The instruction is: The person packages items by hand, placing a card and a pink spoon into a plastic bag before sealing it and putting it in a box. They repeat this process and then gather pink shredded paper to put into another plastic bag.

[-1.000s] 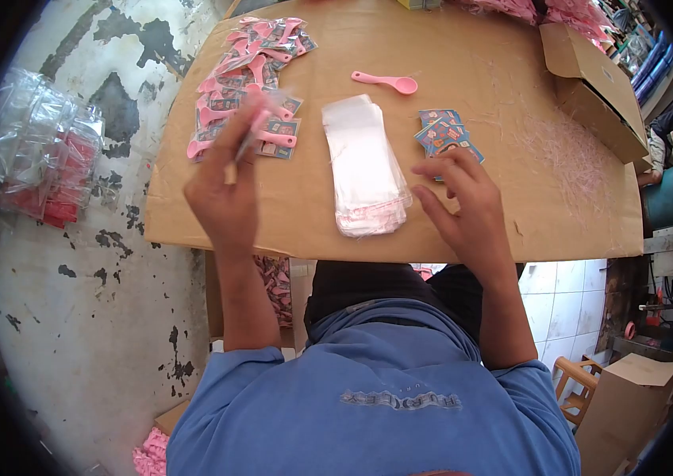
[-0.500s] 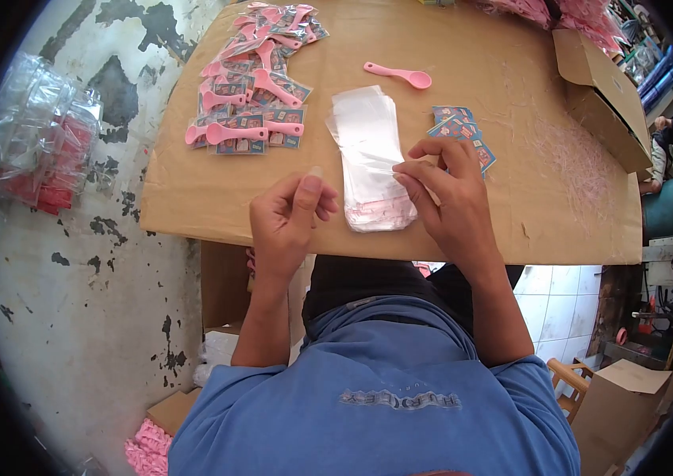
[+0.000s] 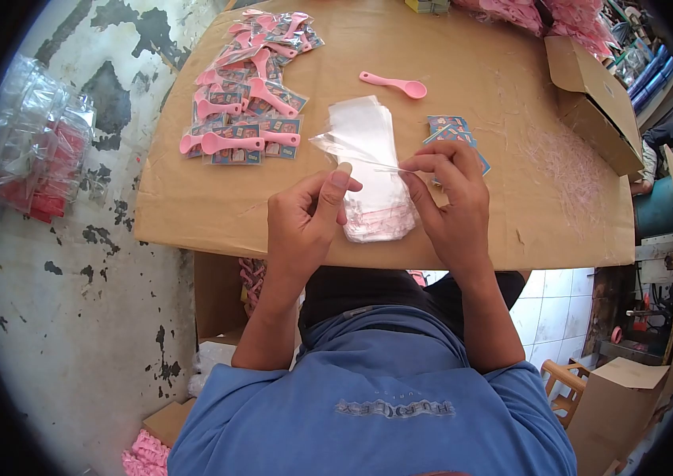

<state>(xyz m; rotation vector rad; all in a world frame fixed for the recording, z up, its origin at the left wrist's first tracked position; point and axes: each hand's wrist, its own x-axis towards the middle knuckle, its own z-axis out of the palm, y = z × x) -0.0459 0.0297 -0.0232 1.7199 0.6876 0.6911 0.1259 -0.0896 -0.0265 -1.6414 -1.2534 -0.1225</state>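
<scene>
right hand pinches the edge of a thin clear plastic bag over a flat stack of similar bags; left hand curled alongside, grip unclear. risk: static cling could lift two; slick film could slip.

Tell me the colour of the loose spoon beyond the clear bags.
The loose spoon is plain pink, seen best in the head view.

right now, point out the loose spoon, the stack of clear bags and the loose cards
Loose spoon (image 3: 390,82), head view: handle, near the bowl
Stack of clear bags (image 3: 374,189), head view: around its middle
Loose cards (image 3: 452,128), head view: uncovered upper part
</scene>
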